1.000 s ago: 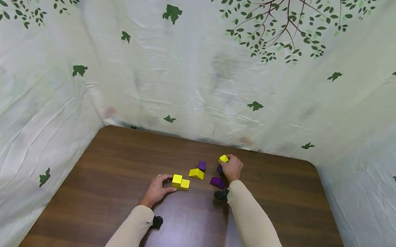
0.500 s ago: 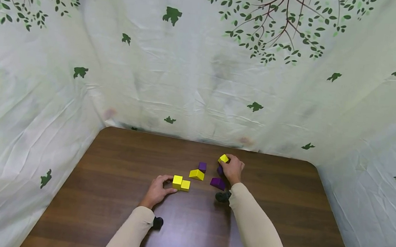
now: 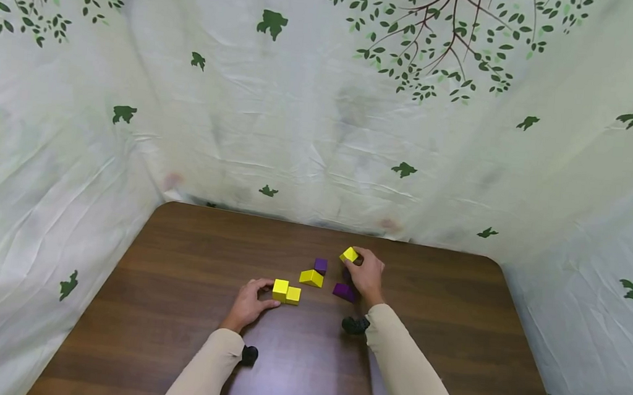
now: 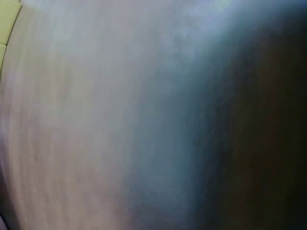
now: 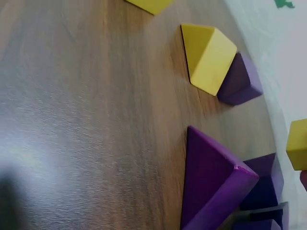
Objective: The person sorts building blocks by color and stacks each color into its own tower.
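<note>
In the head view, my right hand pinches a yellow block between thumb and fingers, raised near the back of the table. That block shows at the right edge of the right wrist view. My left hand has thumb and fingers about a yellow cube, which stands against a lower yellow block. Between the hands lie a yellow triangular block and a small purple block behind it. A purple triangular block lies beside the right wrist, with more purple blocks partly hidden behind.
All the blocks rest on a brown wooden table. A pale cloth printed with branches and leaves hangs behind it and along both sides. The left wrist view is mostly blurred, with yellow blocks at its upper left corner.
My right hand has shifted slightly left with the yellow block, which has turned a little. My left hand stays at the yellow cube. The head view has swung very slightly.
</note>
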Demonstrator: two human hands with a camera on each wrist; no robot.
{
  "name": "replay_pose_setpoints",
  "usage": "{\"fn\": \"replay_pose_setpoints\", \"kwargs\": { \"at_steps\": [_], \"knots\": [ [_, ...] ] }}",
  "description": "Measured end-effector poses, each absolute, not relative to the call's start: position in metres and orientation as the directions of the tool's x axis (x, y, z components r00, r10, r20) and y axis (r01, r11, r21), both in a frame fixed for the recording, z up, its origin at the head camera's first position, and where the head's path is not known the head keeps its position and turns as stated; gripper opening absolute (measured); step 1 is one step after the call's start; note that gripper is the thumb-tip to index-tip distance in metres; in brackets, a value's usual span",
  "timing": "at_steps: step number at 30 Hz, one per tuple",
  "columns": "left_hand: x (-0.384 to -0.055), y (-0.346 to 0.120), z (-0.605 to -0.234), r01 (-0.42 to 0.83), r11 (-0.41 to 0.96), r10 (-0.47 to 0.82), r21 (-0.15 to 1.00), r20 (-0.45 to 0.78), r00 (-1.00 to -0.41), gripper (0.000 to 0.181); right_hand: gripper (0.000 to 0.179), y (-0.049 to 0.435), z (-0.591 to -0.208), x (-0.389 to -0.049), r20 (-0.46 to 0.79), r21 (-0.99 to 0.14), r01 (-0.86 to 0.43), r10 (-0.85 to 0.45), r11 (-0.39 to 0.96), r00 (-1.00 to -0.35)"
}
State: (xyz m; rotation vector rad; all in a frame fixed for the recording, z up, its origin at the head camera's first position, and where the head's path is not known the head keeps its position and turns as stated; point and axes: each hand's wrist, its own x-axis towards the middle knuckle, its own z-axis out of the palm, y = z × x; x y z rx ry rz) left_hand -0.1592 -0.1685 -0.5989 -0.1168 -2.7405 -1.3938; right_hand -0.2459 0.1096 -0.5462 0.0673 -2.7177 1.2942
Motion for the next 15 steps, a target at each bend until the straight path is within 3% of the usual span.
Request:
{"fn": "replay_pose_setpoints", "kwargs": {
  "at_steps": [15],
  "knots": [
    [-0.161, -0.167, -0.599, 0.076, 0.573, 0.032, 0.816, 0.070, -0.997, 0.043, 0.038, 0.086, -0.539, -0.205, 0.173, -0.813, -0.172, -0.052, 0.557, -0.984]
  ]
}}
